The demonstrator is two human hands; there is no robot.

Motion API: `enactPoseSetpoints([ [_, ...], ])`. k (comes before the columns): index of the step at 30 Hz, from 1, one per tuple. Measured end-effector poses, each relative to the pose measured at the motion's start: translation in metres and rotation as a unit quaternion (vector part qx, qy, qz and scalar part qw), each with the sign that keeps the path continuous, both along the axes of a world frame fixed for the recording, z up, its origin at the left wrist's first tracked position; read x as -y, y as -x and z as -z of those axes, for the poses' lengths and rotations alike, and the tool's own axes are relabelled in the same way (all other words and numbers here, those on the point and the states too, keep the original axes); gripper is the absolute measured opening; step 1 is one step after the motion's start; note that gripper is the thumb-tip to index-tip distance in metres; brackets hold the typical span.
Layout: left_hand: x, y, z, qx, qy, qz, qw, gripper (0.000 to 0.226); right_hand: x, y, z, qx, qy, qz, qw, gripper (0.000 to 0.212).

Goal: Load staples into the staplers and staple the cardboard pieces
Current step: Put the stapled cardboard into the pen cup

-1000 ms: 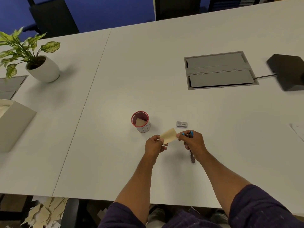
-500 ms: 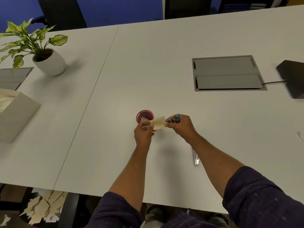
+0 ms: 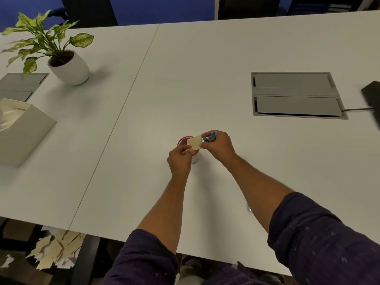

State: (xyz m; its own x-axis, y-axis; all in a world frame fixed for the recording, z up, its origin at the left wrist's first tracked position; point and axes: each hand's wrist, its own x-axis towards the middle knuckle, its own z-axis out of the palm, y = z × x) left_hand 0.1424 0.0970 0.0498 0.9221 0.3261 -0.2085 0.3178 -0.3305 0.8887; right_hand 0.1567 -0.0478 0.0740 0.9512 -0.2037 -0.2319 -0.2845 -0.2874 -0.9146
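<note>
Stapling, apparently: cardboard piece, blue stapler

The person wore a dark purple long-sleeved garment with small pale flecks. Both sleeves, left sleeve and right sleeve, were pushed up, leaving the forearms bare. Left hand and right hand were ungloved.

Cardboard piece — above cup
</note>
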Motion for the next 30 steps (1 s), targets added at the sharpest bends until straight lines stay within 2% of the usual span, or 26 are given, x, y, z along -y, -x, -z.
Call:
enactPoseSetpoints([
  [6, -0.002, -0.007, 0.007, -0.009, -0.070, 0.052, 0.996, 0.019, -0.017, -0.010, 0.006, -0.010, 0.030, -0.004, 0.999, 0.038],
  [10, -0.005, -0.004, 0.014, 0.029, -0.096, 0.071, 0.992, 0.016, -0.028, -0.014, 0.011, -0.027, 0.051, 0.000, 0.998, 0.038],
  [23, -0.008, 0.005, 0.025, 0.079, -0.100, 0.068, 0.989, 0.018, -0.037, -0.020, 0.030, -0.061, 0.084, -0.024, 0.994, 0.038],
  [30, -0.004, 0.006, 0.027, 0.052, -0.109, 0.074, 0.990, 0.019, -0.034, -0.016, 0.034, -0.072, 0.076, -0.024, 0.994, 0.038],
])
